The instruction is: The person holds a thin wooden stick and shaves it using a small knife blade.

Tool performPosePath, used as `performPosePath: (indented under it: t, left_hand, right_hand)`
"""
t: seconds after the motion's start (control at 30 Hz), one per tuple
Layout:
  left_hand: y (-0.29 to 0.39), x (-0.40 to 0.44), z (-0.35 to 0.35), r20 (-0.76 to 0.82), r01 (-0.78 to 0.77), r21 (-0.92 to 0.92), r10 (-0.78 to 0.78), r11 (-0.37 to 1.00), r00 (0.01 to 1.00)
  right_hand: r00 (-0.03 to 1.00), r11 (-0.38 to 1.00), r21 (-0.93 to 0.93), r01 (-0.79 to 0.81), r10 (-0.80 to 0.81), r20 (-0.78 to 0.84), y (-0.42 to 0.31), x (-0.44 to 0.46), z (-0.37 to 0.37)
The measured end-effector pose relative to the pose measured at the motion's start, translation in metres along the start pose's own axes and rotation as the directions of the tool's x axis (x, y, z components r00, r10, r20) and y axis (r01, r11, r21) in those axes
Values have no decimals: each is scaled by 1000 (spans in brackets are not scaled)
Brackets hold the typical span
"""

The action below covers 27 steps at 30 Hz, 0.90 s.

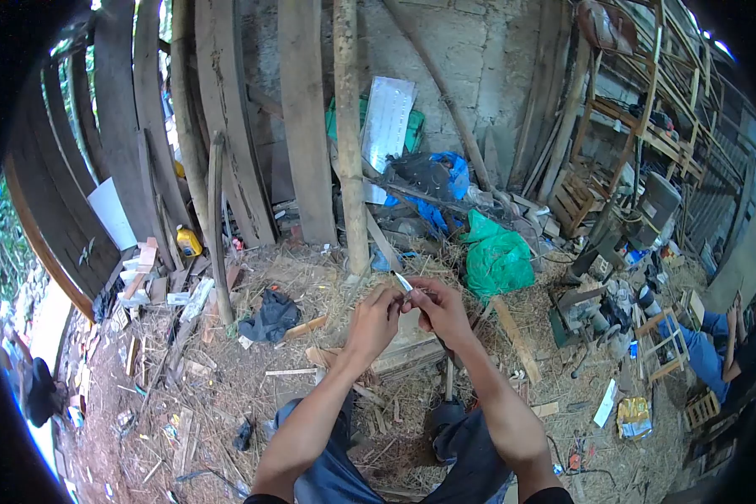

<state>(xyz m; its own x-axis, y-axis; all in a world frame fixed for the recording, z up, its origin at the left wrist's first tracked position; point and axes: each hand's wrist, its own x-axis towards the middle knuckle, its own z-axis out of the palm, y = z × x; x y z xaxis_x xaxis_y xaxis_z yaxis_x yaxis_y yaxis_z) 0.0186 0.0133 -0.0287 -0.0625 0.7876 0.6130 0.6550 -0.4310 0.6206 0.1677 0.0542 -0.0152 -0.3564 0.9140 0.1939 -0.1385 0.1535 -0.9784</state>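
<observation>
My left hand [375, 317] and my right hand [442, 314] are raised close together in front of me, fingertips almost meeting. A small white pen-like thing [403, 282] with a dark tip sticks up at the fingers of my right hand, which are closed on it. Its lower end is hidden by the fingers. The fingers of my left hand are curled in a pinch just beside it; what they hold, if anything, is too small to make out. Below the hands lies a pale wooden block [407, 336] on the straw-covered ground.
Tall planks [307, 126] and a post [350, 143] stand ahead. A green sack [497, 256] lies right of the post, a black plastic bag [270, 317] to the left. A yellow bottle [189, 242] stands by the planks. Another person [735, 344] sits at the far right near a small wooden frame [665, 344].
</observation>
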Motion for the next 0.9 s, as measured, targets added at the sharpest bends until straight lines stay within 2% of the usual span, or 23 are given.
performPosePath:
  t: [0.03, 0.07, 0.17, 0.23, 0.27, 0.3, 0.37, 0.4, 0.43, 0.5, 0.53, 0.63, 0.77, 0.9]
  left_hand:
    - [2, 1, 0, 0, -22, 80, 22, 997, 1000]
    - [4, 1, 0, 6, -29, 82, 29, 996, 1000]
    - [15, 0, -4, 58, -28, 187, 17, 982, 998]
    - [16, -1, -2, 21, -105, 262, 103, 959, 994]
    - [16, -1, -3, 24, -106, 259, 104, 960, 994]
    - [17, -2, -6, 22, -110, 291, 108, 950, 994]
    - [19, -1, -8, 14, -111, 325, 113, 939, 993]
    - [20, -1, -8, 27, -139, 325, 138, 935, 990]
    - [23, 1, -7, 36, -169, 322, 166, 931, 985]
    - [33, 2, -6, 38, -189, 335, 188, 923, 982]
    - [38, 0, -8, 50, -204, 351, 199, 914, 979]
    - [52, -5, -25, 75, -226, 307, 213, 924, 974]
    - [62, -20, -38, 88, -265, 322, 250, 909, 964]
    - [76, -36, -50, 136, -247, 340, 212, 908, 968]
  right_hand:
    - [998, 994, 94, -61, 61, 3, 2, 3, -2]
    - [998, 994, 98, -56, 57, -3, 3, 5, -6]
    - [995, 995, 6, -102, 102, 13, 3, 9, -21]
    - [987, 997, 39, -65, 70, -145, 1, 10, -32]
    - [976, 999, -2, -40, 38, -216, 2, 15, -44]
    - [975, 999, -3, -39, 38, -218, -6, 13, -50]
    - [955, 988, 132, -82, 116, -272, -22, 9, -57]
    - [953, 988, 126, -91, 124, -278, -21, 6, -50]
    - [954, 989, 122, -86, 117, -276, -18, 2, -40]
    - [984, 978, 171, -120, 139, -109, -16, -6, -20]
    - [989, 971, 216, -108, 127, -80, -24, -11, -14]
    - [989, 977, 156, -147, 149, -4, -36, -15, -22]
    - [987, 976, 152, -158, 157, 16, -46, -30, -23]
    - [988, 985, 91, -149, 152, -20, -47, -42, -25]
